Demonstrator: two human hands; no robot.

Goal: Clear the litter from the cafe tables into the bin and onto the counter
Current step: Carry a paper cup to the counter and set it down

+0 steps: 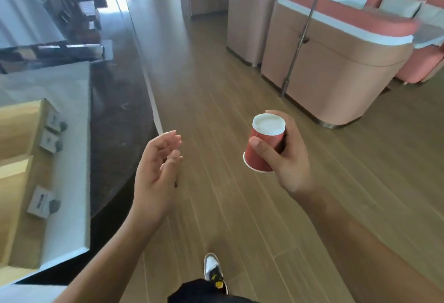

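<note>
Right hand has the red paper cup clamped, thumb across the near side and fingers curled round the far side, so the cup sits out ahead of the palm, tilted, white end up. It's in mid-air over the wooden floor, between the dark counter edge and the peach booth seat. Left hand empty, fingers loose and apart

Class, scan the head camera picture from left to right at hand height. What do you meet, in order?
Wooden display case with label cards → dark counter → left hand → red paper cup, gripped by the right hand → wooden floor.
</note>
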